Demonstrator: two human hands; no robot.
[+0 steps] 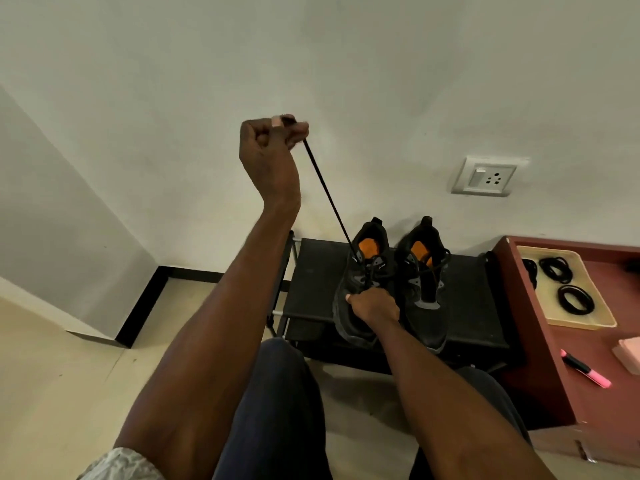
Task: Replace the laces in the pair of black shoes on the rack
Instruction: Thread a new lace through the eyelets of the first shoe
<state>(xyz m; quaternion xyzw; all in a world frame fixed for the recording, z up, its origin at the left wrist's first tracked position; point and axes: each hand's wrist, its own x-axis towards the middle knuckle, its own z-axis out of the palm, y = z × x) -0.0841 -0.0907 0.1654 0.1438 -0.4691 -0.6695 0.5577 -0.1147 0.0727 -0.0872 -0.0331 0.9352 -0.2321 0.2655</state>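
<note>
L hand (273,147) raised, pinching thin black lace (327,195) taut to draw it thru eyelets; R hand (372,304) below grips left black mesh shoe (363,282) w/ orange insole, steadying it on black rack (311,278).

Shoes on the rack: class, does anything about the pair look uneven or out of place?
Yes. The left shoe has a lace drawn taut up to the raised left hand while the right hand holds it. The right shoe sits untouched.
</note>
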